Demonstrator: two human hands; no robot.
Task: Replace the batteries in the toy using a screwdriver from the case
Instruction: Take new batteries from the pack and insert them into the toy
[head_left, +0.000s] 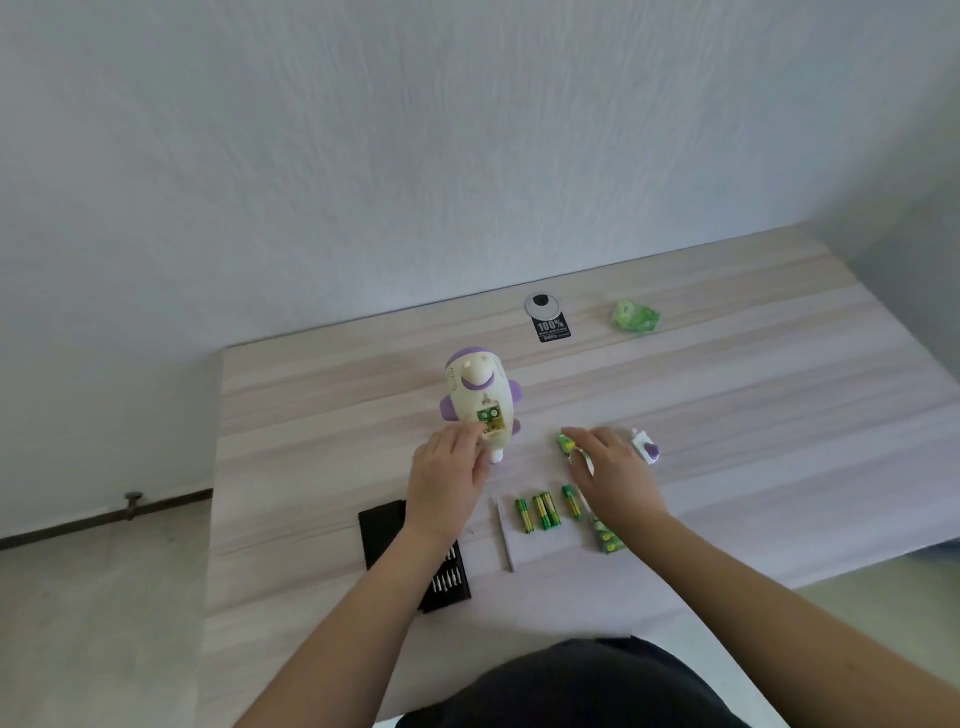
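At the near left, a black case (387, 540) of screwdriver bits lies open, partly under the left forearm. The left hand (448, 480) holds the base of the toy (480, 400), fingertips at its open battery slot with two batteries showing. A thin screwdriver (504, 535) lies beside loose batteries (543, 512). The right hand (615, 475) lies with fingers straight over a battery (565, 444); whether it grips it, I cannot tell. Just right sits a small white and purple cover (645, 447).
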